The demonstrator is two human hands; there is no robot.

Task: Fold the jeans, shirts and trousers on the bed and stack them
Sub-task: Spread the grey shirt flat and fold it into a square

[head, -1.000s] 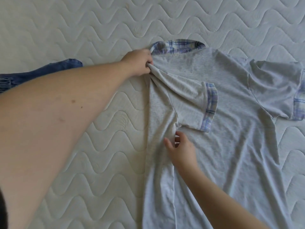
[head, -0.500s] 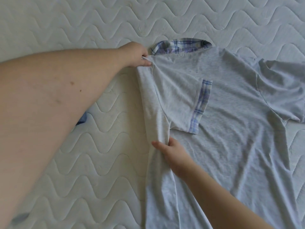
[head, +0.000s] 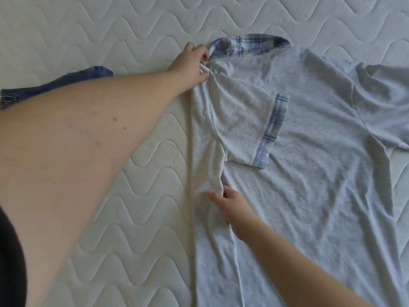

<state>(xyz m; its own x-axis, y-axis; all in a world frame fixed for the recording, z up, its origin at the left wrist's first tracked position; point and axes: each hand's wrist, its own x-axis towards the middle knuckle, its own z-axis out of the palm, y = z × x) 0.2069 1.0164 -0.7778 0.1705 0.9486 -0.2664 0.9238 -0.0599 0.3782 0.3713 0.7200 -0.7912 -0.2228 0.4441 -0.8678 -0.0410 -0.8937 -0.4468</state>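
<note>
The grey shirt (head: 309, 173) — plaid collar and cuffs — lies face-down, one side folded inward; the left hand (head: 190, 67) pinches its shoulder, the right hand (head: 230, 202) pinches the fold.

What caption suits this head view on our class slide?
Left hand and right hand grip the grey shirt's folded-in side on the quilted mattress.

Two bare forearms, no sleeves to the wrists, dark garment (head: 10, 258) at lower-left edge
</note>
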